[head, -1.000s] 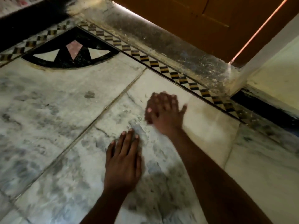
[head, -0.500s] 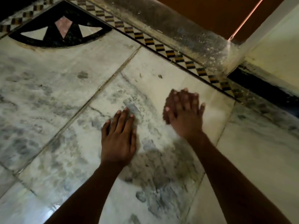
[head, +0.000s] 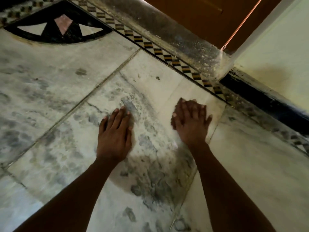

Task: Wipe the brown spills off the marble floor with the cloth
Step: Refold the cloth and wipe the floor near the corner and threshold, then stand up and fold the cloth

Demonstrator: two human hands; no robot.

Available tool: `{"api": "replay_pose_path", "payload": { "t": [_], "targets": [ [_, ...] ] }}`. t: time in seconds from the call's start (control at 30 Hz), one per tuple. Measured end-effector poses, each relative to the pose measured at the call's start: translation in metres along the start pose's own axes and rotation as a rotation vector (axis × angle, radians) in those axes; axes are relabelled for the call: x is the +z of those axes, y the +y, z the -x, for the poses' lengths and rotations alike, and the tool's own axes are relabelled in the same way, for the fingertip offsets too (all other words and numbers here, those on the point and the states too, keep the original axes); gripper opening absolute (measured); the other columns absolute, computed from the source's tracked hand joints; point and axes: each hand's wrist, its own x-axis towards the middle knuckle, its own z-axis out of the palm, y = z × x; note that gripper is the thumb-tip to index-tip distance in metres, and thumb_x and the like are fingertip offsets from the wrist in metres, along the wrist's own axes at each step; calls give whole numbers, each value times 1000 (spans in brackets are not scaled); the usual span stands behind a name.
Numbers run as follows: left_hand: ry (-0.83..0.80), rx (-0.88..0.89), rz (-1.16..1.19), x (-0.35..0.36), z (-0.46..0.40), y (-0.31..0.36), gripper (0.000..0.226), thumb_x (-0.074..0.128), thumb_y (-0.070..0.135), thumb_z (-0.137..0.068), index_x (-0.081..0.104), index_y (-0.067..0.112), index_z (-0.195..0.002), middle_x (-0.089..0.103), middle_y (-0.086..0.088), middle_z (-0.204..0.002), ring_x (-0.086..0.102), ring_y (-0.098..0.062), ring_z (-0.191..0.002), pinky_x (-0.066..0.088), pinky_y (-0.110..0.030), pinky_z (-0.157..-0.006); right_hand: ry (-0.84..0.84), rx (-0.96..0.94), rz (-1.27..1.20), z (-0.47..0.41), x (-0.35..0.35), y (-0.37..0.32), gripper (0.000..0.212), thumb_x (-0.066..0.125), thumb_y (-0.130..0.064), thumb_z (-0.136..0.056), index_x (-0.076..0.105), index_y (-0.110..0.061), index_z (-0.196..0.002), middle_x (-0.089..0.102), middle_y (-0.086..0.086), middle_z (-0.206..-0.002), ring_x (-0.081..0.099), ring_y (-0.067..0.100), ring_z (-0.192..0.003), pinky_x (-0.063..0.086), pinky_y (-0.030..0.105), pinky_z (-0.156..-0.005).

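Both my hands lie palm down on the marble floor (head: 55, 91). My left hand (head: 115, 133) rests flat, fingers slightly spread, its tips at a grey streak (head: 129, 105). My right hand (head: 190, 122) is blurred, fingers together, pressed on a pale patch of the slab near a tile joint. No cloth shows; whether one lies under the right palm is hidden. A small dark mark (head: 157, 78) sits beyond the hands, and a grey smudge (head: 81, 71) is on the slab to the left. Grey mottled patches (head: 150, 180) spread between my forearms.
A checkered inlay border (head: 150, 46) runs diagonally along a dusty stone threshold (head: 175, 34) below a brown door (head: 200, 14). A cream wall (head: 270, 52) with a black skirting (head: 260, 97) stands at the right. A black fan-shaped inlay (head: 55, 29) lies at the upper left.
My right hand has swept to the right across the slab, away from the grey streak and toward the tile joint. My left hand has stayed planted. The view has tilted down.
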Motion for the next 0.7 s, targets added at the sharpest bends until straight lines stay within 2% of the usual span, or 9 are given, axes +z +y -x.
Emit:
{"api": "replay_pose_path", "payload": {
  "t": [0.07, 0.13, 0.27, 0.37, 0.43, 0.53, 0.57, 0.63, 0.7],
  "targets": [
    [-8, 14, 17, -1, 3, -4, 58, 36, 34, -104, 52, 13, -156, 38, -6, -173, 37, -27, -160, 30, -53, -128, 2, -188, 42, 38, 4, -5, 73, 24, -74, -100, 10, -47, -167, 9, -3, -179, -4, 30, -166, -2, 61, -129],
    [-14, 21, 15, -2, 13, -5, 58, 37, 33, -103, 53, 11, -155, 40, -7, -172, 39, -27, -159, 30, -52, -128, 21, -228, 22, 86, 10, 6, 69, 28, -70, -102, 10, -50, -166, 5, -9, -179, -6, 22, -166, 0, 56, -130],
    [1, -2, -5, -9, 53, -1, 59, 41, 34, -106, 45, 15, -162, 33, -5, -176, 34, -26, -162, 28, -53, -129, 101, 74, -33, 115, 16, 48, 63, 26, -61, -105, 19, -49, -166, 15, -6, -178, 6, 22, -166, 6, 58, -130],
    [9, -16, -22, -9, 60, -1, 57, 45, 32, -105, 49, 13, -159, 37, -8, -174, 36, -28, -161, 28, -56, -129, 204, 233, -200, 74, 15, 38, 61, 29, -46, -104, 39, -32, -163, 34, 4, -173, 22, 33, -162, 17, 58, -129],
    [9, -43, -15, -7, 55, -1, 58, 44, 32, -103, 50, 12, -157, 38, -9, -173, 36, -29, -160, 29, -56, -129, 202, 51, -256, 53, 14, 13, 61, 33, -37, -102, 47, -25, -159, 44, 8, -167, 31, 38, -158, 25, 59, -126],
    [-5, -15, 8, -10, 53, 0, 60, 46, 29, -100, 51, 12, -157, 38, -10, -173, 36, -30, -161, 30, -57, -128, 46, -301, -397, 56, 22, -38, 50, 40, -33, -108, 49, -33, -158, 45, -3, -166, 31, 27, -159, 29, 52, -127],
    [-20, -13, 23, -12, 54, 0, 61, 47, 28, -98, 51, 11, -157, 38, -11, -173, 35, -31, -161, 30, -57, -128, -33, -322, -551, 64, 20, -57, 45, 43, -32, -111, 53, -34, -155, 50, -6, -163, 43, 23, -153, 39, 48, -121],
    [-57, -28, 44, -16, 53, -2, 64, 47, 26, -95, 51, 12, -157, 38, -11, -173, 35, -31, -161, 30, -57, -128, -190, -176, -922, 80, 7, -90, 37, 49, -25, -113, 61, -26, -149, 68, -7, -136, 72, 10, -111, 60, 33, -90],
    [-95, -48, 139, -26, 52, -3, 67, 45, 25, -90, 52, 10, -155, 40, -12, -171, 39, -32, -159, 32, -56, -127, -285, -16, -1219, 91, -7, -111, 36, 48, -18, -114, 62, -16, -147, 74, -7, -110, 71, 3, -88, 58, 19, -75]
  ]
}}
